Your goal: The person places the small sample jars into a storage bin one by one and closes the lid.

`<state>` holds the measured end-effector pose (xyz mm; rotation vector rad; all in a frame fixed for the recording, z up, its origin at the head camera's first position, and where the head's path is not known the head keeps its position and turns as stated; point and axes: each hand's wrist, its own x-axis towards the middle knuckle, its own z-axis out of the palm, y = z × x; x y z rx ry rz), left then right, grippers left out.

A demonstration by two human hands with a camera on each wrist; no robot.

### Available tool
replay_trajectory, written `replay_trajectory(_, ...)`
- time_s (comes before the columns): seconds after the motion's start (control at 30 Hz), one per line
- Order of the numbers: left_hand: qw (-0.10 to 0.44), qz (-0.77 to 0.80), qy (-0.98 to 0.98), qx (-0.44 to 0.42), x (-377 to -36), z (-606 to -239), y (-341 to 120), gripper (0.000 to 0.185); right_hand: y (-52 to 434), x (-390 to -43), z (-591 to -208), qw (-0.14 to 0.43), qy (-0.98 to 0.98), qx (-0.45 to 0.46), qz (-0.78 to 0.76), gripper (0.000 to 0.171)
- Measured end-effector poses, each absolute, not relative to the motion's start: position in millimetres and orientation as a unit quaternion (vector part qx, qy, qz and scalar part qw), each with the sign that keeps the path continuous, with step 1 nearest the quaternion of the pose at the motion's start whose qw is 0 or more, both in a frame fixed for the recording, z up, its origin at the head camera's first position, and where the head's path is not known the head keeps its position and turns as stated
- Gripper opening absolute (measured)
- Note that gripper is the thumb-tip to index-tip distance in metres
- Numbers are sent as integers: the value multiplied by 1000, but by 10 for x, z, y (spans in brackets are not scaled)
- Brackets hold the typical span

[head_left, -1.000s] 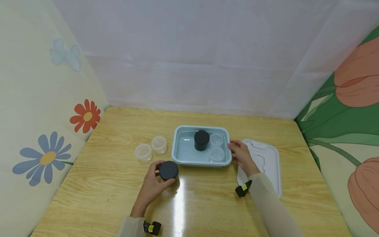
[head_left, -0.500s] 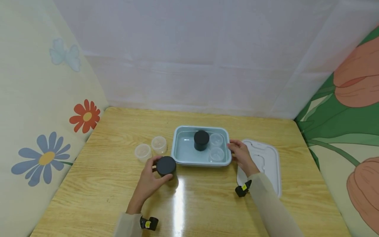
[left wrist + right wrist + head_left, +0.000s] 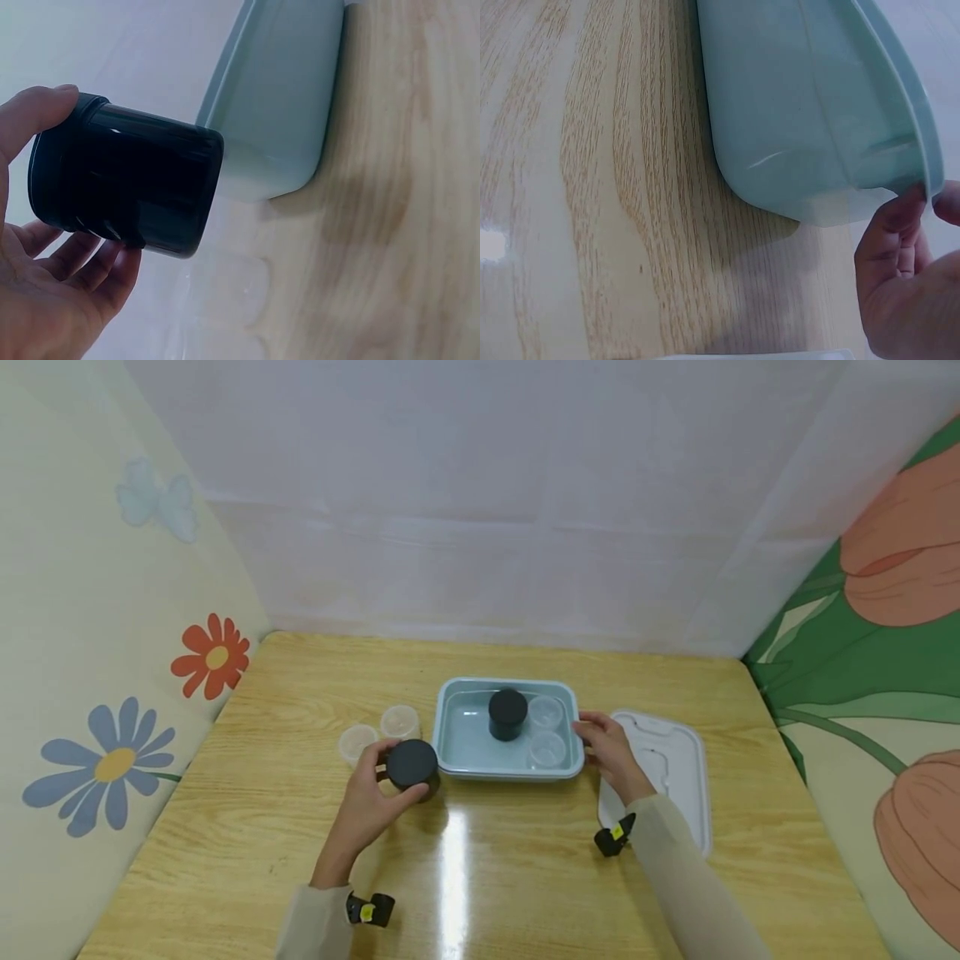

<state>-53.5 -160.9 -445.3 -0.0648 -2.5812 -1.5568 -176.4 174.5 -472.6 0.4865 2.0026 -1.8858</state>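
Note:
My left hand (image 3: 369,797) grips a black lidded jar (image 3: 412,763), thumb on one side and fingers on the other. In the left wrist view the glossy jar (image 3: 142,176) hangs above the table, close to the bin's corner. My right hand (image 3: 609,752) pinches the right rim of a pale blue-green plastic bin (image 3: 480,772); in the right wrist view the thumb and fingers lie on either side of the rim (image 3: 900,75). Inside the bin stand a second black jar (image 3: 507,713) and two clear cups (image 3: 545,713) along the right end.
Two more clear plastic cups (image 3: 400,722) stand left of the bin, one partly behind my left hand. A white lid (image 3: 678,777) lies flat on the wooden table (image 3: 517,877) at the right, partly under my right forearm. A white sheet (image 3: 450,527) hangs behind the table.
My left hand has moved up and to the left in the head view with the black jar, toward the clear cups. The right hand stays on the bin's rim.

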Motion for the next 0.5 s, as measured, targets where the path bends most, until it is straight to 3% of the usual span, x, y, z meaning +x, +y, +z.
replay_trajectory(0.5,83,-498,-861,-58,-715,-4248,-1641,72,1739,-1790,-4742,178,702,180,-666,41)
